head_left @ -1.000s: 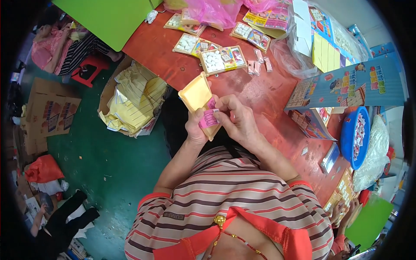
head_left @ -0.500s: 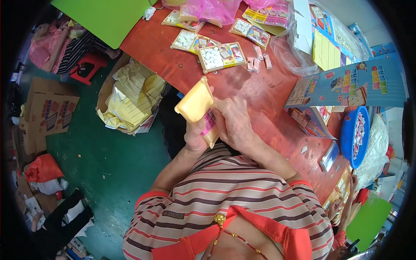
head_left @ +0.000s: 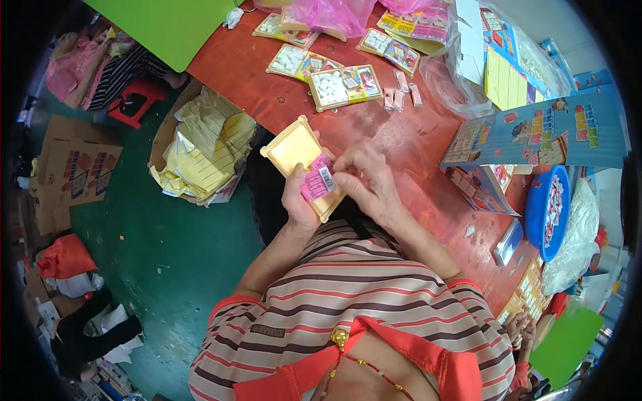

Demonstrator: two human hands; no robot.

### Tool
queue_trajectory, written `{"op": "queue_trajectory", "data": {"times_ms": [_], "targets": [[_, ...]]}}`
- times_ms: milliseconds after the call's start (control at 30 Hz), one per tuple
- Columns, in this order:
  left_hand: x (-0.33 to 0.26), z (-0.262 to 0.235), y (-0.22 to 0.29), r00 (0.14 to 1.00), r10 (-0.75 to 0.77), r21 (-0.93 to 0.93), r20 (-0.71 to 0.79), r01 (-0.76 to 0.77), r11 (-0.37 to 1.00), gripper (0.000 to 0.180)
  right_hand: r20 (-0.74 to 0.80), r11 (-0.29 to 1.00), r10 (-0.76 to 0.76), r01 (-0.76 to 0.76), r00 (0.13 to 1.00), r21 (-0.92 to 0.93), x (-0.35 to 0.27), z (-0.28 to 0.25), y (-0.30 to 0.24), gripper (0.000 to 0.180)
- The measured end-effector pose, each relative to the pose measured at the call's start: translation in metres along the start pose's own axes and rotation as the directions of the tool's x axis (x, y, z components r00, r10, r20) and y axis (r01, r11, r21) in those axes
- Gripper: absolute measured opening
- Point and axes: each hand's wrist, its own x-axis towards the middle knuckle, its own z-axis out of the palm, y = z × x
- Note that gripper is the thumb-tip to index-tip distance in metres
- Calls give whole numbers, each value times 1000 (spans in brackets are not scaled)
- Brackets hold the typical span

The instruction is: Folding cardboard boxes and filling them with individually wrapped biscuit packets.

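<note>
My left hand (head_left: 298, 202) grips a shallow pale-yellow plastic tray pack (head_left: 289, 147), tilted, with its plain back toward me. A pink printed band (head_left: 311, 182) with a barcode crosses that back. The left thumb presses on the band's edge. At the band's right side is my right hand (head_left: 372, 184), its fingers curled and the thumb and fingertips drawn in close to the pack. Whatever sits between those fingertips is hidden or too small to make out. Beyond, on the red table (head_left: 418, 144), lies a similar tray pack (head_left: 329, 89) filled with small white pieces.
Small pink packets (head_left: 399, 99) lie beside several filled packs. A blue display box (head_left: 535, 134) stands at right, near a blue basin (head_left: 535, 220) of small packets. Left of the table, a carton (head_left: 160, 144) holds crumpled yellow paper. Another person's hands (head_left: 520, 329) are at lower right.
The pack has turned so its back and the pink band's barcode face me more fully. My right hand has shifted slightly outward from the band, its fingers less tightly bunched.
</note>
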Motion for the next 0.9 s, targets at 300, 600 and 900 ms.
{"op": "queue_trajectory", "data": {"times_ms": [300,600,900], "targets": [[-6,-3,-7,994,64,75,85,-70,995,73,-103,985,-108,92,989,-149,-2,15,1,10],[-17,10,-1,999,47,57,-24,-45,997,59,-82,945,-81,51,993,-322,-4,26,2,11],[-15,7,3,994,-22,66,-105,29,997,54,-141,918,-93,29,986,-397,-7,33,4,22]]}}
